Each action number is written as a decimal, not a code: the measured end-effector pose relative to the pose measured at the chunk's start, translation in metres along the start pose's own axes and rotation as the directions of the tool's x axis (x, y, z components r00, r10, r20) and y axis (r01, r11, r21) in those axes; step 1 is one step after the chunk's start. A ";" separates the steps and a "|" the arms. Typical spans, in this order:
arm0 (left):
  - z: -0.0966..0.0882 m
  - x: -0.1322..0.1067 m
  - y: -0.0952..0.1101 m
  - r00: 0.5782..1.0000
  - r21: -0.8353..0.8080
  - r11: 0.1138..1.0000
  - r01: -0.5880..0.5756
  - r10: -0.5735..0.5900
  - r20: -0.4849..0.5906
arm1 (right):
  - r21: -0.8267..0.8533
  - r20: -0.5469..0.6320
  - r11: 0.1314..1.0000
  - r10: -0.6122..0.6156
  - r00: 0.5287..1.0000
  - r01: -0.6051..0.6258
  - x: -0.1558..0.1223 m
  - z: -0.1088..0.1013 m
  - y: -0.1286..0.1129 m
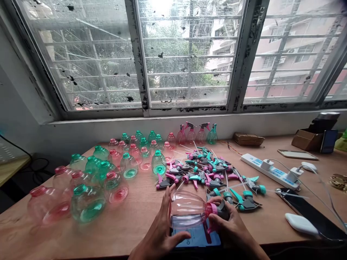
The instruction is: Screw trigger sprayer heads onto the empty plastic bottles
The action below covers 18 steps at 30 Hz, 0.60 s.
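A clear pink spray bottle (187, 207) lies sideways between my hands, its neck pointing right. My left hand (165, 224) is wrapped around the bottle's base end. At the neck, my right hand (226, 218) grips the pink collar and the dark spray head (222, 210). The trigger hangs downward, partly covered by my fingers. Beneath the bottle a lit phone (199, 236) rests at the table's front edge. Just beyond my hands is a pile of loose pink, teal and grey spray heads (203, 168) with thin tubes.
Several pink and green bottles without heads, such as a green one (88, 204), stand on the left. Bottles with heads (191, 133) line the back wall. To the right are a white power strip (271, 171), a dark phone (311, 213), a white earbud case (301, 224) and cardboard boxes (307, 139).
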State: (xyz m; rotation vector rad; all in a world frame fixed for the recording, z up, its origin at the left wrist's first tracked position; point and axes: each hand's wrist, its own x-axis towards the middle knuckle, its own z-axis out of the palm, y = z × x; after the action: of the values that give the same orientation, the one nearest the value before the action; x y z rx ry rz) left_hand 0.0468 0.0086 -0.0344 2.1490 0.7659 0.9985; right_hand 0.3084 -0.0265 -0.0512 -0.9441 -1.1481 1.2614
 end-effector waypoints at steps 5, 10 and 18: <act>-0.003 0.003 0.008 1.000 -0.037 0.999 0.000 0.001 0.030 | 0.005 -0.033 1.000 -0.008 0.999 0.008 0.000 0.001 0.002; 0.002 0.001 0.003 1.000 0.012 1.000 -0.016 0.016 0.019 | 0.029 -0.070 1.000 -0.005 0.998 0.007 0.000 0.003 0.001; -0.002 0.003 0.003 1.000 -0.024 1.000 0.002 -0.002 0.006 | 0.015 -0.001 1.000 -0.001 1.000 0.001 -0.002 0.002 -0.001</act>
State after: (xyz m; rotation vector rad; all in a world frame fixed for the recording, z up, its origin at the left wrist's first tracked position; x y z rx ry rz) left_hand 0.0476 0.0091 -0.0300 2.1298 0.7491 0.9950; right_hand 0.3072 -0.0284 -0.0499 -0.9327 -1.1366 1.2675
